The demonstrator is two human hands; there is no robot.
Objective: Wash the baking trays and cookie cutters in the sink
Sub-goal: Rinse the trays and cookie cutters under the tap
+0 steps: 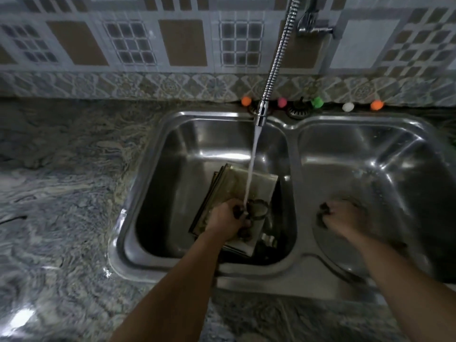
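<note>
The left hand [228,218] grips a scalloped metal cookie cutter [257,209] under the water stream [251,166], above stacked rectangular baking trays [232,186] in the left steel sink [153,193] basin. The right hand [341,219], blurred, clenches something dark in the right basin. No writing is readable.

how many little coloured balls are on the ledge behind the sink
5, in a row along the back edge: orange left of the tap hose, then pink, green, white and orange at the far right. The hose could hide another.
</note>
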